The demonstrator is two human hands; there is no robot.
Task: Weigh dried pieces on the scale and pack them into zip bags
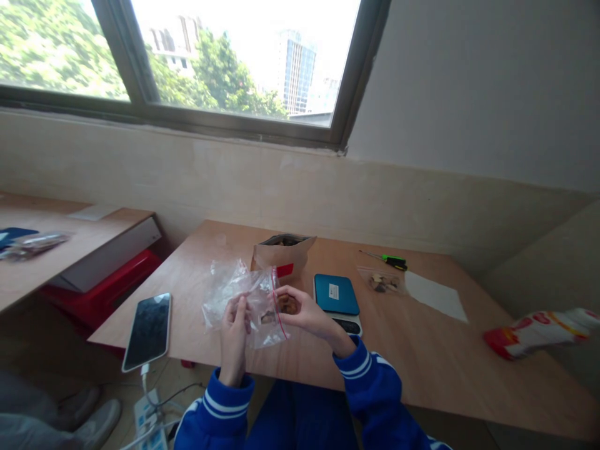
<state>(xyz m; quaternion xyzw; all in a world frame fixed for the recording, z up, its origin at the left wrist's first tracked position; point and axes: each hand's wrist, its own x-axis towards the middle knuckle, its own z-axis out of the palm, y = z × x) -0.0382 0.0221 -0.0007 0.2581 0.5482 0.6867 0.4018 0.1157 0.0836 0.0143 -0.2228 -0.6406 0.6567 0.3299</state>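
My left hand (237, 328) pinches the side of a clear zip bag (265, 334) with a red seal line. At the mouth of that bag, my right hand (307, 312) has its fingers closed around some brown dried pieces (287, 304); their exact kind is hard to make out. A few pale pieces show through the plastic near the fingertips. More clear plastic bags (218, 294) lie crumpled behind my left hand. Just beyond both hands stands an open brown paper pouch (281, 255) with a red label and dark contents.
A small scale (336, 295) with a blue top sits right of my right hand. Farther right are a filled zip bag (382, 281), a green-black screwdriver (394, 260), white paper (435, 295) and a bottle (539, 334). A plugged-in tablet (147, 331) overhangs the left edge.
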